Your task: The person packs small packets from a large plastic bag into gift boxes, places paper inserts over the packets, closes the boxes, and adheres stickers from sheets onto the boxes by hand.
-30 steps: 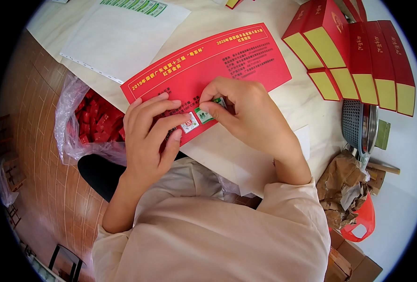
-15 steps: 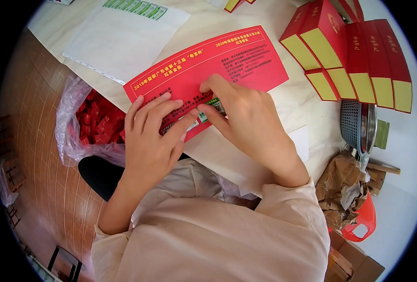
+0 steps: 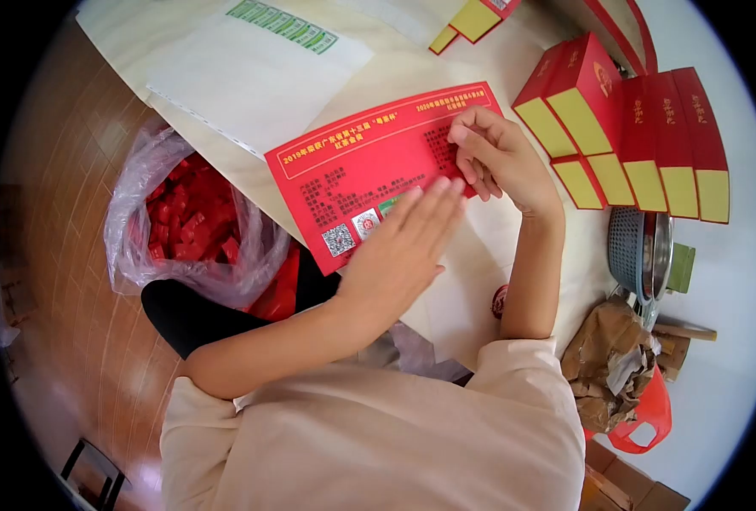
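Note:
A red printed panel (image 3: 369, 157) with yellow and black lettering lies at a slant on the table in front of me. Two square codes are near its lower left corner, and beside them a bit of a green-and-white sticker (image 3: 388, 207) shows. My left hand (image 3: 395, 247) lies flat over the panel's lower edge, fingers stretched out and covering part of that sticker. Over the panel's right end is my right hand (image 3: 506, 162), its fingers curled in and the thumb near the index finger. Whether anything small is between them is hidden.
A white sheet (image 3: 259, 81) with a row of green stickers (image 3: 282, 25) lies at the far left of the table. Red boxes with yellow sides (image 3: 595, 98) stand at right, near a grey basket (image 3: 625, 247). A plastic bag (image 3: 127, 213) of red packets (image 3: 186, 221) sits by my knee.
My right hand has left the sticker and moved right and up, its fingers curling. My left hand has slid right, flat over the sticker area, uncovering the codes and text at left.

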{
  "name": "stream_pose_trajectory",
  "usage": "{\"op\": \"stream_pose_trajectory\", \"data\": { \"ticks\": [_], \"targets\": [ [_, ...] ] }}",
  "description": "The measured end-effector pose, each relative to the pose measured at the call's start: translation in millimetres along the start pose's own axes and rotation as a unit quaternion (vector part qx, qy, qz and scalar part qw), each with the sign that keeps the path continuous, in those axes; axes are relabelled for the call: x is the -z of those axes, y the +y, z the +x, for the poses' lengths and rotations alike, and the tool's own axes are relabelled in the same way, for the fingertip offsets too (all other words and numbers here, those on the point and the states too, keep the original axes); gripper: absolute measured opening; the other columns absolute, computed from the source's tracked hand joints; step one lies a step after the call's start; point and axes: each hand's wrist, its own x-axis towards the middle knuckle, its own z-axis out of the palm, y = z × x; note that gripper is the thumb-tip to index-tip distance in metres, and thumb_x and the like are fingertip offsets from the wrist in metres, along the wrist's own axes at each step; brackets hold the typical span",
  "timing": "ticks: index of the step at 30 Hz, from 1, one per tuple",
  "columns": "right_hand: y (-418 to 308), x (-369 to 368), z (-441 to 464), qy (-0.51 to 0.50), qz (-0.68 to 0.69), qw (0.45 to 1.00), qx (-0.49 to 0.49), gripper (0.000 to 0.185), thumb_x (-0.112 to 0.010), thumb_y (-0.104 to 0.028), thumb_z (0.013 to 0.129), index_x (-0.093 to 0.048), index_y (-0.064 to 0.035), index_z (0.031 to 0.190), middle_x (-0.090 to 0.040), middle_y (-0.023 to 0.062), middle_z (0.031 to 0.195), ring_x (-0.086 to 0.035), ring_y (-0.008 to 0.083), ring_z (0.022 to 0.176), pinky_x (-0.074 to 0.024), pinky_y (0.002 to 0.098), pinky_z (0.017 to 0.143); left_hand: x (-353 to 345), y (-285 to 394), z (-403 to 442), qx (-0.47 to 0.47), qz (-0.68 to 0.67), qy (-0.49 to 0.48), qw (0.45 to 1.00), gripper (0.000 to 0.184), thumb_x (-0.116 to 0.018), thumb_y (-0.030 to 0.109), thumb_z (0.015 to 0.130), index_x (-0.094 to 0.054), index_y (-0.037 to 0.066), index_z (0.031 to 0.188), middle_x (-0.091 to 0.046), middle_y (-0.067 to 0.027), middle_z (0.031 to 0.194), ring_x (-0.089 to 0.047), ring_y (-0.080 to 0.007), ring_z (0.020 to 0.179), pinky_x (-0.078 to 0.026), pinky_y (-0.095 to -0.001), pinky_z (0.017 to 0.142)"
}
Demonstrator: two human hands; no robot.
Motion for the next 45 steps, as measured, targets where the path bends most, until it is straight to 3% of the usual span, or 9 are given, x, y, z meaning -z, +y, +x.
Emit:
{"op": "stream_pose_trajectory", "data": {
  "ticks": [3, 5, 11, 15, 19, 26, 35, 38, 45],
  "targets": [
    [0, -1, 4, 0.003, 0.027, 0.999, -0.017, 0.017, -0.054, -0.022, 0.095, -0.054, -0.0063, 0.090, -0.054, -0.0003, 0.056, -0.046, 0.0058, 0.038, -0.0278, 0.0189, 0.034, 3, 3, 5, -0.077, -0.047, 0.057, 0.994, 0.069, -0.056, 0.040, 0.087, -0.033, 0.007, 0.143, -0.039, -0.0148, 0.143, -0.035, -0.0239, 0.134, -0.029, -0.0386, 0.110],
    [0, -6, 5, 0.018, 0.041, 0.999, -0.006, 0.020, -0.052, -0.027, 0.096, -0.054, -0.0073, 0.091, -0.052, 0.0002, 0.056, -0.044, 0.0058, 0.037, -0.0272, 0.0175, 0.033, 15, 5, 2, -0.145, -0.443, -0.303, 0.831, 0.061, -0.054, 0.033, 0.089, -0.034, 0.011, 0.143, -0.049, -0.0134, 0.134, -0.052, -0.0264, 0.118, -0.044, -0.0398, 0.096],
    [13, 2, 1, 0.164, -0.021, 0.983, 0.082, 0.022, -0.050, -0.022, 0.097, -0.053, -0.0005, 0.102, -0.059, 0.0051, 0.076, -0.057, 0.0107, 0.059, -0.0431, 0.0211, 0.049, 46, -51, -15, -0.149, -0.445, 0.185, 0.863, 0.033, -0.061, 0.009, 0.084, -0.059, 0.007, 0.117, -0.062, -0.0125, 0.111, -0.058, -0.0280, 0.104, -0.046, -0.0400, 0.088],
    [57, 12, -12, 0.527, -0.391, 0.719, 0.228, 0.038, -0.050, -0.020, 0.095, -0.047, 0.0063, 0.123, -0.062, 0.0192, 0.094, -0.060, 0.0331, 0.087, -0.0476, 0.0406, 0.082, 39, -102, -25, 0.069, -0.383, 0.325, 0.862, 0.035, -0.058, 0.012, 0.087, -0.055, 0.005, 0.122, -0.061, -0.0151, 0.113, -0.057, -0.0316, 0.107, -0.042, -0.0377, 0.094],
    [89, -30, -45, 0.356, -0.086, 0.927, 0.083, 0.053, -0.035, -0.036, 0.100, -0.042, 0.0078, 0.130, -0.053, 0.0256, 0.120, -0.048, 0.0383, 0.115, -0.0356, 0.0424, 0.098, -17, -124, -36, 0.228, -0.535, 0.179, 0.793, 0.043, -0.052, 0.028, 0.094, -0.049, 0.003, 0.129, -0.060, -0.0217, 0.118, -0.059, -0.0328, 0.108, -0.045, -0.0350, 0.092],
    [75, -128, -77, 0.293, 0.120, 0.948, 0.018, 0.066, -0.031, -0.050, 0.099, -0.039, 0.0045, 0.135, -0.049, 0.0182, 0.130, -0.043, 0.0242, 0.125, -0.0304, 0.0353, 0.106, -14, -87, -54, 0.133, -0.563, 0.124, 0.807, 0.052, -0.055, 0.033, 0.092, -0.046, 0.002, 0.133, -0.063, -0.0253, 0.106, -0.064, -0.0341, 0.098, -0.048, -0.0353, 0.085],
    [1, -90, -131, 0.236, 0.429, 0.872, 0.027, 0.050, -0.049, -0.022, 0.094, -0.037, -0.0120, 0.141, -0.050, 0.0075, 0.133, -0.050, 0.0213, 0.120, -0.0394, 0.0378, 0.102, 29, -66, -51, -0.036, -0.629, 0.158, 0.760, 0.049, -0.049, 0.026, 0.097, -0.037, 0.011, 0.142, -0.040, -0.0155, 0.144, -0.051, -0.0257, 0.123, -0.040, -0.0297, 0.098],
    [-14, -66, -134, 0.238, 0.393, 0.879, 0.132, 0.061, -0.052, -0.021, 0.092, -0.027, -0.0122, 0.146, -0.042, 0.0078, 0.142, -0.046, 0.0198, 0.125, -0.0369, 0.0366, 0.104, 16, -78, -30, -0.103, -0.801, 0.142, 0.573, 0.044, -0.042, 0.017, 0.100, -0.035, 0.003, 0.142, -0.046, -0.0150, 0.137, -0.050, -0.0250, 0.123, -0.036, -0.0352, 0.104],
    [-79, 40, -22, 0.327, 0.276, 0.859, 0.281, 0.054, -0.058, -0.021, 0.091, -0.035, -0.0055, 0.138, -0.050, 0.0068, 0.129, -0.051, 0.0164, 0.116, -0.0457, 0.0334, 0.095, -47, -97, -15, -0.055, -0.420, 0.180, 0.888, 0.033, -0.051, 0.015, 0.094, -0.052, 0.004, 0.125, -0.054, -0.0141, 0.126, -0.056, -0.0246, 0.111, -0.042, -0.0336, 0.095]
  ]
}}
